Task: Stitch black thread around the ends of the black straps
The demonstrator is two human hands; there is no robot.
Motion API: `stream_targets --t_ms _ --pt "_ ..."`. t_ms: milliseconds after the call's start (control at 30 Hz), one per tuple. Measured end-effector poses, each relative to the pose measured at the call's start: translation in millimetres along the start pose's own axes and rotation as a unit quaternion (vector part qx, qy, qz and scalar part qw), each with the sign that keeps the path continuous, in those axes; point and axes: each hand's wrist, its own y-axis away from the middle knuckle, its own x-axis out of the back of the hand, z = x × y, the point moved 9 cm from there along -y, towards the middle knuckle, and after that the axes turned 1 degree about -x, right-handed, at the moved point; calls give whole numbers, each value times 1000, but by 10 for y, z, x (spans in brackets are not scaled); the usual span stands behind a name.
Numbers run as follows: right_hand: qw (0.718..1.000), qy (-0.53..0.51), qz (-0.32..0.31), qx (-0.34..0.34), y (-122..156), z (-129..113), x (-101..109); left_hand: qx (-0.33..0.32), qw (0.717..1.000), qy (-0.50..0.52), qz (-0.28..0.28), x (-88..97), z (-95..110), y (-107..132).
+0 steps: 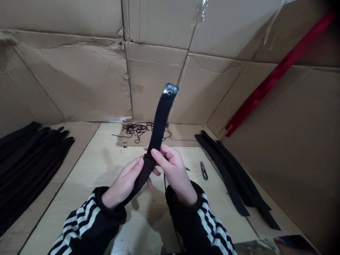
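A black fabric strap [158, 127] stands up between my hands, with a metal tip [170, 89] with a hole at its upper end. My left hand [123, 185] grips the strap's lower part, thumb on top, and the strap's tail runs down along that wrist. My right hand [172, 172] pinches the strap just above, with its fingertips at a small band or fold. Thread snips [204, 170] lie on the board to the right of my right hand. A thin black thread hangs below the hands.
Black straps lie stacked at left [32, 156] and right [233, 173] on a pale wooden board [106, 170]. A tangle of black thread scraps [140, 130] lies on cardboard at the back. Cardboard walls [79, 81] surround the board, with a red strip [276, 74] at upper right.
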Motion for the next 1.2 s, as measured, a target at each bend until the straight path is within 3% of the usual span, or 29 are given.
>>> stream_targets --t_ms 167,433,600,767,867,1200 --pt "999 35 38 16 -4 -131 126 -15 999 39 -8 -106 46 -170" --pt "988 95 104 61 -47 -238 370 -66 996 50 29 -178 175 -432" --pt "991 75 83 72 -73 -232 412 -52 995 64 56 -159 98 -521" --pt "992 86 77 60 -83 -182 419 -29 996 85 15 -205 2 -543" --pt "990 91 89 66 -86 -182 434 -10 998 65 23 -154 -56 -532" --pt "996 50 59 47 -99 -157 368 -54 995 67 55 -135 105 -504"
